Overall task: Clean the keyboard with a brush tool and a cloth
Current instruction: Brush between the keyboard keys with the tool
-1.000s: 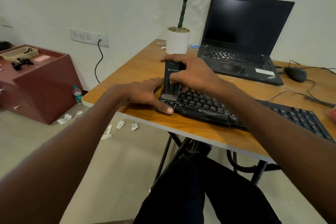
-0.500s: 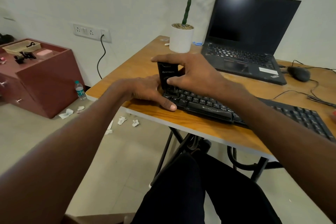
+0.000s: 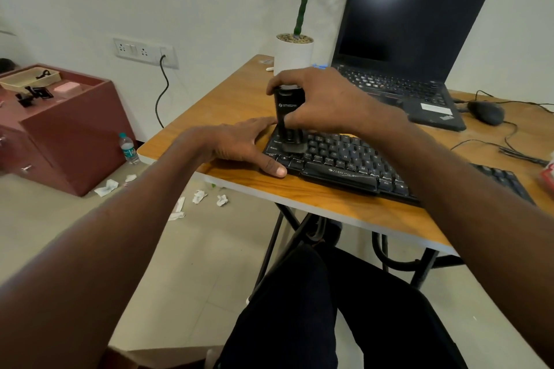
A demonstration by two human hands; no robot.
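Observation:
A black keyboard [image 3: 344, 160] lies along the front edge of the wooden table [image 3: 227, 105]. My right hand [image 3: 323, 102] grips a black brush tool [image 3: 287, 117] that stands upright, its bristle end down on the keys at the keyboard's left end. My left hand [image 3: 239, 144] lies flat on the table against the keyboard's left side, thumb stretched along its front corner. No cloth shows in view.
An open black laptop [image 3: 401, 48] and a white plant pot [image 3: 293, 52] stand at the back of the table. A black mouse [image 3: 485, 112] and cables lie to the right. On the floor lie paper scraps [image 3: 199, 196] and a water bottle [image 3: 128, 148] beside a maroon cabinet [image 3: 60, 129].
The brush tool has shifted slightly over the left keys and stands more upright. My left hand stays against the keyboard's left side. The view has shifted a little.

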